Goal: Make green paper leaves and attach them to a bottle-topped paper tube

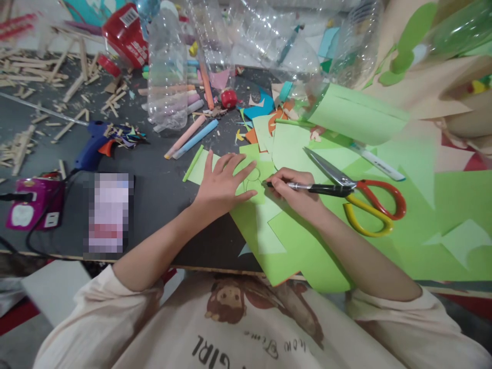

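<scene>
My right hand [294, 190] grips a black and silver pen [321, 189], its tip at a green sheet of paper [251, 156]. A rounded outline is drawn on that sheet, just left of the tip. Flat on the paper lies my left hand [227, 182], fingers spread, beside the drawn outline. Scissors [355, 185] with one red and one yellow handle lie partly open right of my right hand. Larger green sheets [326, 251] spread beneath both. A rolled green strip [193, 163] rests left of my left hand.
Clear plastic bottles [167, 72] stand or lie along the back. A blue glue gun [92, 146], wood sticks [26, 146], a phone [108, 212] and a purple box [36, 202] occupy the left. A white pen-like tool [378, 161] and rolled green paper [357, 115] lie back right.
</scene>
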A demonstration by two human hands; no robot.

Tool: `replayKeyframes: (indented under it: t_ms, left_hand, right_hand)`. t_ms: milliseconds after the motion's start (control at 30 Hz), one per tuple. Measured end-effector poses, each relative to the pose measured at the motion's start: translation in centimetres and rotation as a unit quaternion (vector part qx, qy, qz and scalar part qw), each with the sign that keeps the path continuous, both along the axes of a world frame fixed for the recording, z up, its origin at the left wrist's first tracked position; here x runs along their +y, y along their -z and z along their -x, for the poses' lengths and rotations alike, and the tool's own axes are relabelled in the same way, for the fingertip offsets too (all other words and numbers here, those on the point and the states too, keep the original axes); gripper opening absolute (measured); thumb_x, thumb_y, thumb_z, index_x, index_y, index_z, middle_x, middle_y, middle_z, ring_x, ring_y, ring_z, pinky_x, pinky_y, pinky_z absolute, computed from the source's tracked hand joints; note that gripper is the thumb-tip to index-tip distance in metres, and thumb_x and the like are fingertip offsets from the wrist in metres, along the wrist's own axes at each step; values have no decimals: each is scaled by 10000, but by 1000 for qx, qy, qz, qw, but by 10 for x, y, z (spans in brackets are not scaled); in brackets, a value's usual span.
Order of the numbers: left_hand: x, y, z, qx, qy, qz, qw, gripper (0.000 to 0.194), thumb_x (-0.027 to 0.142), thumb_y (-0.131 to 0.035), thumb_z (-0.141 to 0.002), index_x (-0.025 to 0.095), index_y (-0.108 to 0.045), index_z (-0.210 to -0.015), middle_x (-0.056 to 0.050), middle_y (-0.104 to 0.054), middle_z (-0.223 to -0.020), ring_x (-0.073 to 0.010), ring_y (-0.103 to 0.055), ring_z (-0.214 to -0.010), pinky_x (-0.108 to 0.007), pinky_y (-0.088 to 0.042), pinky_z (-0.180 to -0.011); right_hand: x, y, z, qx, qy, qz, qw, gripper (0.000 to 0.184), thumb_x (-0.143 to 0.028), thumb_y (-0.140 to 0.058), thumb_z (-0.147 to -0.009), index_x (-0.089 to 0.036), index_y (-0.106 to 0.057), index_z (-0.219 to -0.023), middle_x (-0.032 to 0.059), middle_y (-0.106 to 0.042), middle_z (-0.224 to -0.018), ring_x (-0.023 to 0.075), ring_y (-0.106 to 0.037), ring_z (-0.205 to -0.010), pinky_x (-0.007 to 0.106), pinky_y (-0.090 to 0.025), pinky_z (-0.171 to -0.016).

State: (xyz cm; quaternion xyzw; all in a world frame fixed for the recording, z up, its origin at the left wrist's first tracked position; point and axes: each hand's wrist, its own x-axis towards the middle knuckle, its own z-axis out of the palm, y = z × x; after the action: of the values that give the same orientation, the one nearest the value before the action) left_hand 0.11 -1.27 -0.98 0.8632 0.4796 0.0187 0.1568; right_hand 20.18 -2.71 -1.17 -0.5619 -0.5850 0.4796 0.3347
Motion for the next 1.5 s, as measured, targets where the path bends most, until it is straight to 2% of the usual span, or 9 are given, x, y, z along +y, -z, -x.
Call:
replayKeyframes:
  t_ms: [367,500,733,833,933,1033,1333,1433,1500]
  left_hand:
    - [1,1,1,-6,-5,11,1000,589,534,-508,-921,266,-462,-1444,-125,-452,-1510,-365,-357,-1406,-652,-101,-1194]
    - [1,1,1,-9,-1,7,1000,586,538,-487,-929,263,-460,-1446,-127,-450,-1512,-360,-360,-1403,-641,-104,-1195]
    - [0,4,2,-9,2,-4,1000,591,544,-478,-931,263,-448,-1450,-131,-451,-1506,-366,-354,-1401,-650,-105,-1188]
    - [0,6,3,-11,1,-14,1000,572,549,-462,-936,283,-448,-1443,-114,-461,-1497,-348,-353,-1399,-641,-103,-1190]
    - [0,7,4,-10,-8,-22,1000,582,566,-448,-937,279,-444,-1443,-112,-461,-1493,-341,-354,-1397,-632,-99,-1194]
    - [1,8,4,-8,-15,-22,1000,591,569,-436,-940,270,-438,-1450,-117,-461,-1492,-338,-352,-1400,-613,-94,-1204]
    - [2,3,2,13,-15,-2,1000,618,539,-441,-946,212,-422,-1470,-150,-438,-1510,-360,-333,-1417,-623,-82,-1203]
    - [2,4,2,1,-18,-4,1000,599,540,-452,-942,248,-426,-1464,-127,-446,-1507,-349,-341,-1414,-615,-86,-1206]
    - [2,5,2,-3,-20,-2,1000,600,552,-461,-936,257,-430,-1458,-120,-448,-1504,-347,-342,-1414,-612,-81,-1208]
  right_hand:
    - [3,-5,2,-5,-5,-3,1000,182,-300,-519,-710,-204,-596,-576,-9,-581,-531,115,-473,-482,265,-341,-496]
    - [3,-5,1,-7,-33,-9,999,171,-260,-508,-694,-206,-564,-541,-23,-547,-494,111,-459,-472,267,-345,-502]
    - [2,-2,-2,-12,-35,-33,999,181,-255,-525,-733,-199,-601,-578,-8,-593,-544,120,-498,-505,264,-368,-506]
    - [2,-2,-3,11,-58,-9,998,163,-231,-535,-709,-199,-588,-557,-5,-604,-542,119,-504,-497,263,-369,-501]
    - [3,-3,-3,31,-31,25,999,151,-247,-545,-709,-197,-615,-585,-8,-589,-521,119,-487,-469,259,-363,-476]
    - [3,-3,-2,17,-1,17,1000,166,-269,-547,-725,-189,-639,-613,-6,-580,-517,123,-494,-479,258,-365,-478]
    - [1,-3,-1,-24,-56,-45,997,182,-240,-515,-724,-196,-587,-562,-3,-605,-542,121,-511,-499,260,-361,-513]
    - [1,-5,-2,-13,-92,-32,995,179,-239,-509,-714,-200,-606,-569,10,-642,-566,129,-545,-520,255,-380,-518]
    - [1,-6,-2,-6,-77,-25,997,185,-250,-509,-725,-201,-618,-584,6,-633,-554,122,-524,-495,251,-378,-505]
